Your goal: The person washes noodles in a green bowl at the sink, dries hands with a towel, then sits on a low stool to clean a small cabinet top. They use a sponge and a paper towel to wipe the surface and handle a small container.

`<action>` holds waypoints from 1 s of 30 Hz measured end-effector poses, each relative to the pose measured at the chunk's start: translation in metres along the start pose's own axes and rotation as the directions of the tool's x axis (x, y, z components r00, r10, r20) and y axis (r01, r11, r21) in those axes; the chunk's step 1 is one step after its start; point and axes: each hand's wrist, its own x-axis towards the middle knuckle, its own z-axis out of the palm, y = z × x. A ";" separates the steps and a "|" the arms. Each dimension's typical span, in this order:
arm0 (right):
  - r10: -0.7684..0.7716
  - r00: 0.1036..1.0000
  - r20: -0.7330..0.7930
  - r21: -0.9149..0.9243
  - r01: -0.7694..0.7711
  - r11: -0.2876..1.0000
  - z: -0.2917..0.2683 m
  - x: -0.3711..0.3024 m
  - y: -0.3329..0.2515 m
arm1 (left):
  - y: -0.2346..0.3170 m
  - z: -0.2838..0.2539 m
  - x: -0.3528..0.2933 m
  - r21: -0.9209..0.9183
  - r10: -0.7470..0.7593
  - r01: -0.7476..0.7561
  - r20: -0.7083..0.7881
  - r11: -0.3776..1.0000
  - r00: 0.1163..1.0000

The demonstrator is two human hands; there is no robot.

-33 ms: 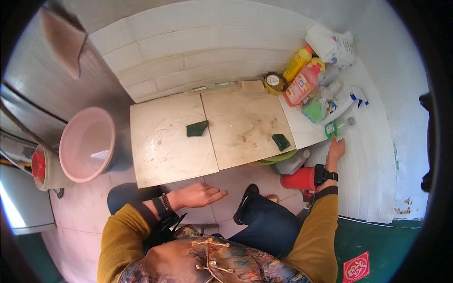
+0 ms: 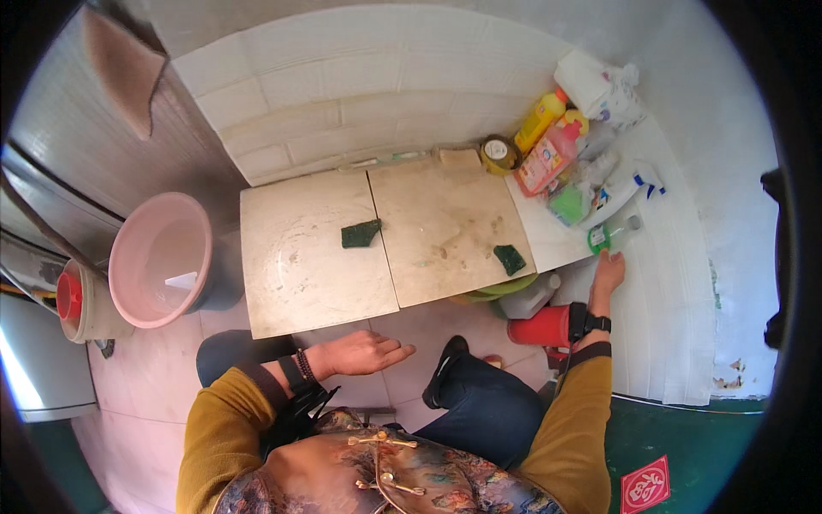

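Observation:
My right hand [image 2: 609, 271] reaches out at the right, its fingers closed at the lower edge of a small clear bottle [image 2: 622, 230] with a green label. The bottle leans on the white ledge, beside a white spray bottle [image 2: 612, 190] with a blue trigger. Part of the grip is hidden behind the hand. Before the board's front edge, my left hand [image 2: 364, 352] hangs over the floor, empty, its fingers loosely stretched to the right. Two dark green scouring pads, a left one [image 2: 360, 233] and a right one [image 2: 509, 259], lie on the stained boards.
Yellow [image 2: 541, 118] and pink [image 2: 550, 159] bottles, a tape roll [image 2: 499, 153] and a tissue pack [image 2: 599, 86] crowd the back right corner. Under the boards stand a red container [image 2: 539, 326] and a white jug [image 2: 527, 300]. A pink basin [image 2: 160, 261] stands at left.
The view has shifted slightly, so the boards and basin sit a little differently in the picture. Both hands keep nearly the same places, and the bottle still lies at my right fingers.

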 end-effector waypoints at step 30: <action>-0.603 0.395 0.693 0.721 -0.372 0.585 -0.147 -0.266 -0.370 | 0.031 -0.067 -0.030 -0.618 -0.711 0.403 -0.398 0.675 0.580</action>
